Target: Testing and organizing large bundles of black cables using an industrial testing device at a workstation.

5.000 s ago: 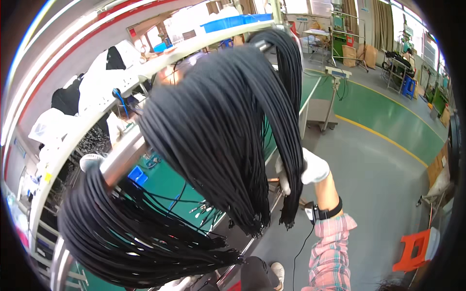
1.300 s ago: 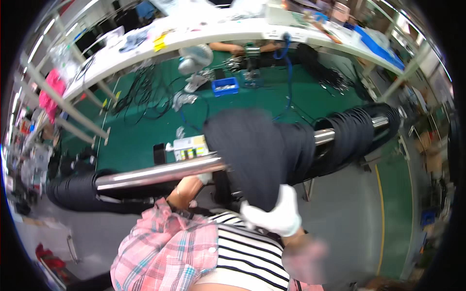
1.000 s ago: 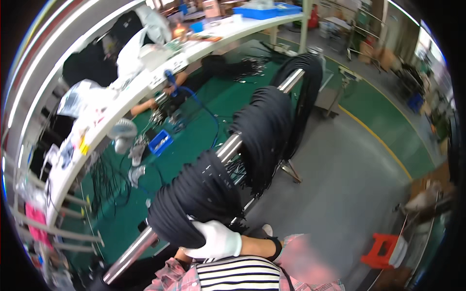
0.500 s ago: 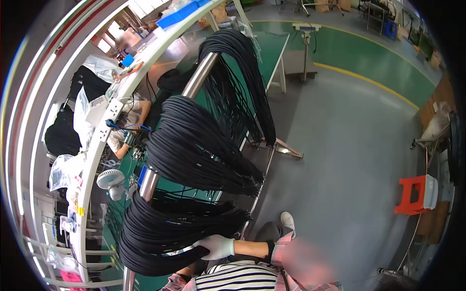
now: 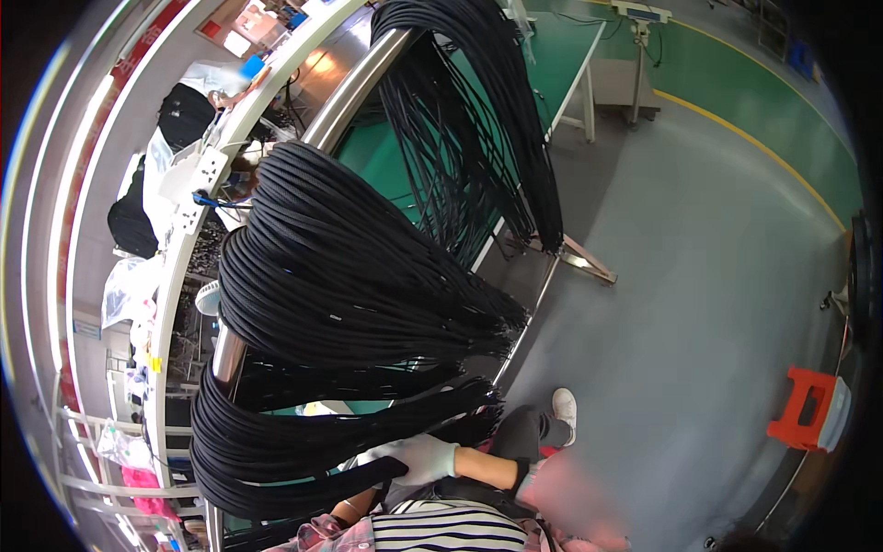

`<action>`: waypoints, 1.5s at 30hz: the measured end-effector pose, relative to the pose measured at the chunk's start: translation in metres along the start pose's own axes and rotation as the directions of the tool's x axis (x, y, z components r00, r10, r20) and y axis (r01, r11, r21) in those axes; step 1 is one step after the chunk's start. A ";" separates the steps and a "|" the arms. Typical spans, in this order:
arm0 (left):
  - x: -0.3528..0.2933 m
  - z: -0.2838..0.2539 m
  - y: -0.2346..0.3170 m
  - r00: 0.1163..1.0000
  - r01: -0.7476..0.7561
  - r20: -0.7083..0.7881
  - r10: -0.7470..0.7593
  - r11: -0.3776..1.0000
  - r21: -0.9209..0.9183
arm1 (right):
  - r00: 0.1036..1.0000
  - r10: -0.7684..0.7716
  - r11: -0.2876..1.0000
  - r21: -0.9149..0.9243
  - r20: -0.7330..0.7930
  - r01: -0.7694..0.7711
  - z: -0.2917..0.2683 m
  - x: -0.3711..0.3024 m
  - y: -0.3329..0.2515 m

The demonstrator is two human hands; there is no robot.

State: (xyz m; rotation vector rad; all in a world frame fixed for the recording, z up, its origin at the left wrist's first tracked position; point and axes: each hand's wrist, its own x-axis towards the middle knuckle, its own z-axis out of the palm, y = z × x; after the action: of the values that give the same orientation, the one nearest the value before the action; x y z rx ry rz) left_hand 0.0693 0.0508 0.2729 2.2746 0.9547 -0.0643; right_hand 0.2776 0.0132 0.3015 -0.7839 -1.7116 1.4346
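Observation:
Black braided cords hang in thick bundles over a shiny metal rail point(image 5: 354, 92) that slants across the view. My right hand point(image 5: 430, 458), in a pale glove, is closed around a thin portion of the nearest bundle point(image 5: 267, 451), close to the cords' loose ends. From the lower edge comes my left forearm point(image 5: 352, 508), bare near the wrist. It reaches up behind that same bundle, and the cords and my right hand hide its fingers. Just beyond hangs a larger middle bundle point(image 5: 340, 267), and a looser far bundle point(image 5: 529, 138) drapes at the rail's far end.
A lower metal bar point(image 5: 543, 299) runs beside the cord ends to a stand foot point(image 5: 589, 260). Left of the rail is a long white shelf edge with a power strip point(image 5: 204, 179). Behind the cords is a green table point(image 5: 570, 55). A red stool point(image 5: 802, 409) stands right.
The view has shifted, so the middle bundle looks larger and nearer. A gap now separates the portion in my right hand from the other cords of the nearest bundle.

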 end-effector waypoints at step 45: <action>0.007 0.110 -0.133 0.741 0.079 -0.652 -0.161 0.985 -0.153 | -0.168 -0.349 0.873 -0.385 -0.922 0.298 -0.043 -0.079 0.092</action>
State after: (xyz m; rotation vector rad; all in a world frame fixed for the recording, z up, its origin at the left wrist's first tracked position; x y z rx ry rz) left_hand 0.0096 0.0582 0.1112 2.1389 1.4180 0.7853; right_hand 0.3543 -0.0141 0.2020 -0.9263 -0.5162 0.0707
